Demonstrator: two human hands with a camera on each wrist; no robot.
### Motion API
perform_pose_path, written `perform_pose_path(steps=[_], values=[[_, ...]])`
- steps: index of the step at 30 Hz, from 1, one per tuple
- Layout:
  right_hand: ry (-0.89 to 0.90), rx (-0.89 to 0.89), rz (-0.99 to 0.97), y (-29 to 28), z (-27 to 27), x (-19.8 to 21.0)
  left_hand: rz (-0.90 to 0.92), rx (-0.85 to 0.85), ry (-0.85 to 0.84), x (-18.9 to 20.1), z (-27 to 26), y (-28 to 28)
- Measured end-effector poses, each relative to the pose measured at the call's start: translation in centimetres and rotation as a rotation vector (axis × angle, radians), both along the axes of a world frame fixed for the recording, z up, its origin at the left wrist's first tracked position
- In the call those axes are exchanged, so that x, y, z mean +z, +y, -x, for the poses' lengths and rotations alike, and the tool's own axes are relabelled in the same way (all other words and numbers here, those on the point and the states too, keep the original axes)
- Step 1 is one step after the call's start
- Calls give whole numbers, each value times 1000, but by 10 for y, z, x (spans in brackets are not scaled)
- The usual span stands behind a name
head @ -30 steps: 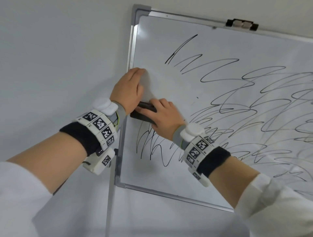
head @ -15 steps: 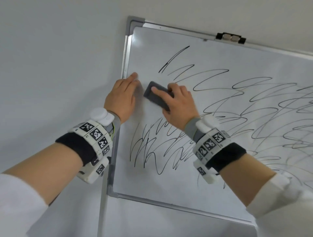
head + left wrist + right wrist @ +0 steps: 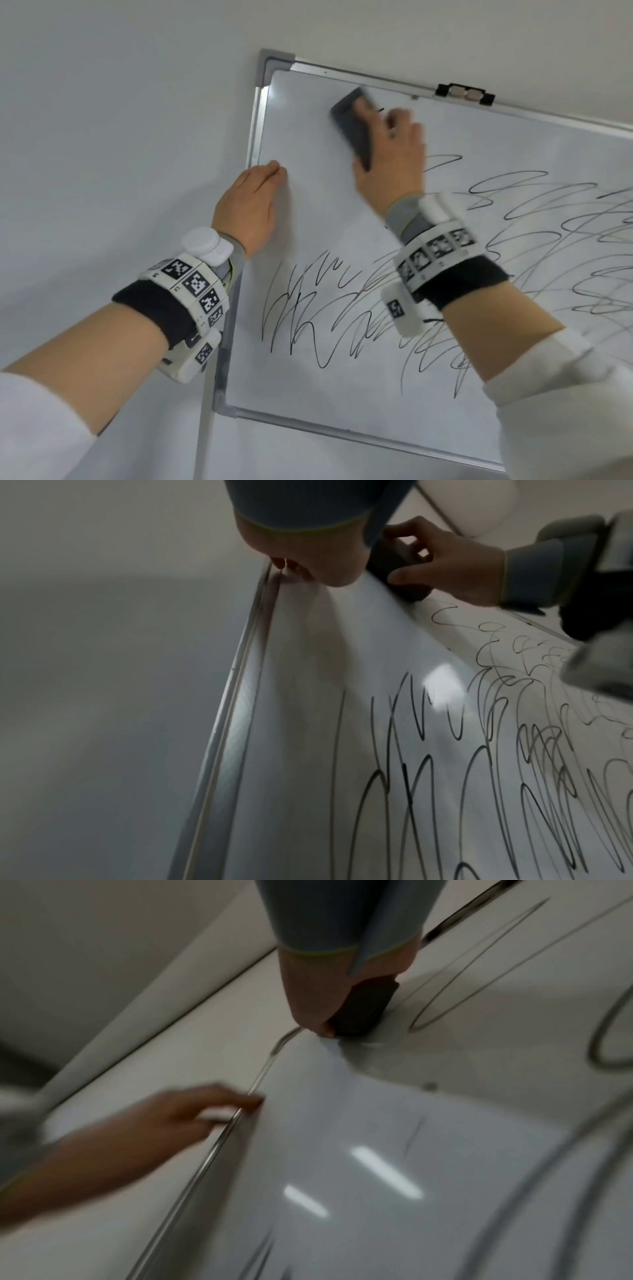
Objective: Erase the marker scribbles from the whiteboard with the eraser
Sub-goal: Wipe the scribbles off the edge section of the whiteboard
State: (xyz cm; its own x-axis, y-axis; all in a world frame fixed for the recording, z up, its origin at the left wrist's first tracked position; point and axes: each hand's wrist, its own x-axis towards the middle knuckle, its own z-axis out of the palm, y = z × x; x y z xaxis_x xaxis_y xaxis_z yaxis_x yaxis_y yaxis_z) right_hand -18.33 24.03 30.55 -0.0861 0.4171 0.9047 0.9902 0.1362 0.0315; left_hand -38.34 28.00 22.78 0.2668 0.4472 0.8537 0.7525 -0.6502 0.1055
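Eraser [image 3: 352,126] is flat on the whiteboard [image 3: 342,212], near the top-left corner, just under the top frame edge. Dark block, motion-blurred in the head view. Right hand [image 3: 388,161] grips it: fingers over the top, thumb on the near side, clear in the left wrist view [image 3: 441,561]. Eraser also shows there [image 3: 394,569] and in the right wrist view [image 3: 363,1010], pressed on the board.

Scribbles [image 3: 342,308] cover the lower left and the whole right side of the board. The patch between the eraser and the left frame edge is clean. A short dark stroke sits just right of the eraser's top end.

Left hand [image 3: 250,209] lies on the left frame edge, fingers straight, tips on the board surface, holding nothing. Well apart from the eraser.

Black clip [image 3: 464,94] on the top frame, right of the eraser. Plain wall [image 3: 120,137] behind the board.
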Motion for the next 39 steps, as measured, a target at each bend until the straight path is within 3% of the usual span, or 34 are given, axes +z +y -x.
perform_pose_path(steps=[2,4,9,11,16,18,23,25,29,32,37,39], values=[[147,-36,-90,1,-17,19,10,0,-10,-2,-1,1],[166,-28,-129,2,-15,18,28,-5,-26,-4,-2,2],[-70,75,-60,1,6,-37,58,-8,-57,-7,-7,2],[-129,86,-42,-3,-2,-42,61,1,-49,-6,-6,1],[73,-31,-120,-15,-43,-4,79,1,-24,-6,-7,-1],[107,-47,-136,-15,-43,-8,67,1,-30,-7,-8,-3],[-93,27,-22,-16,-17,-70,54,-1,-58,-11,-15,-2],[-129,28,8,-21,-26,-67,54,-6,-51,-11,-15,-1],[129,-84,-116,-27,-60,-20,72,1,-41,-11,-16,-3],[232,-102,-171,-24,-64,-14,97,6,-62,-13,-19,-6],[54,-35,-91,-23,-31,-72,138,26,-81,-14,-25,-8],[11,-32,-68,-27,-37,-76,147,33,-74,-14,-25,-8]])
